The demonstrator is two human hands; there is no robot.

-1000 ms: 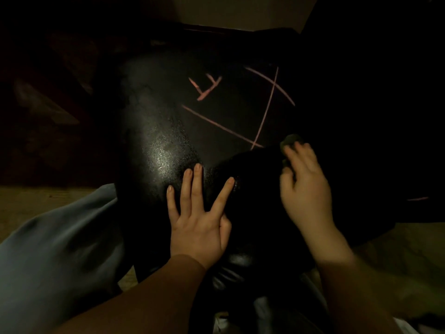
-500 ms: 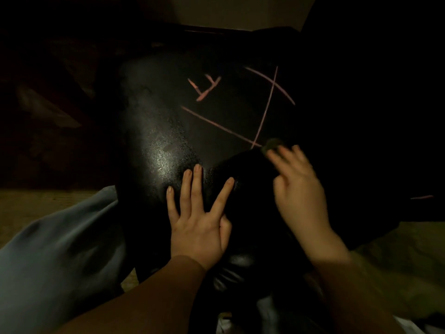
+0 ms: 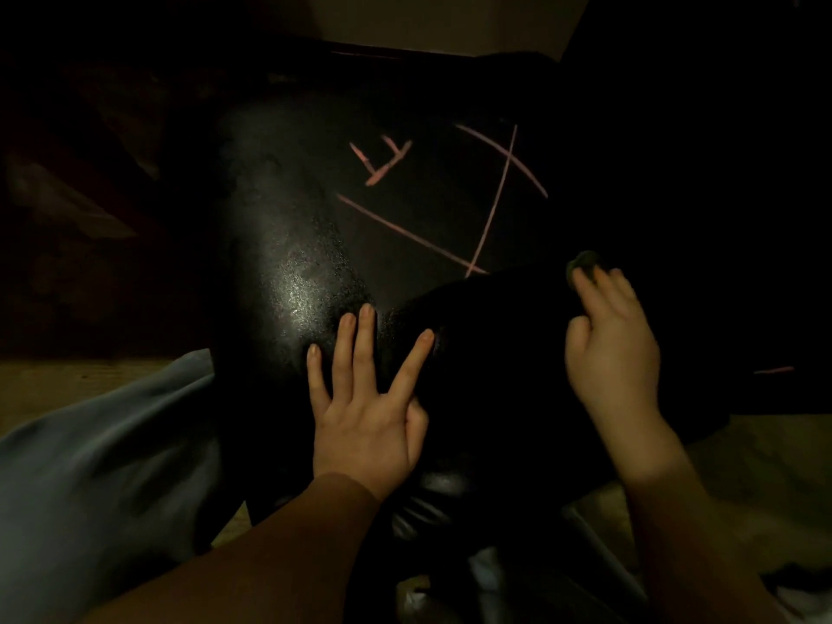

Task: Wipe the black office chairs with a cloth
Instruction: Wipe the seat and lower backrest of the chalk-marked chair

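Brace chair (image 3: 292,245) with flat, spread-fingered left hand (image 3: 364,425). Sweep cloth (image 3: 583,263), pinched in curled right hand (image 3: 612,349) just right of pink marks (image 3: 418,236), firmly across them, overlapping strokes.

Black office chair (image 3: 297,245): broad padded panel facing camera, glossy pebbled black surface. Bright sheen patch on left part, rest sunk in shadow, edges hard to make out. Pink lines (image 3: 407,232) across upper middle: small cluster of short strokes, long diagonal below it, two long strokes crossing at right.

Cloth (image 3: 582,262): small dark greenish wad, bunched, blurred. Lies on chair just right of lines, mostly hidden under fingertips of right hand (image 3: 612,349), only rounded tip showing.
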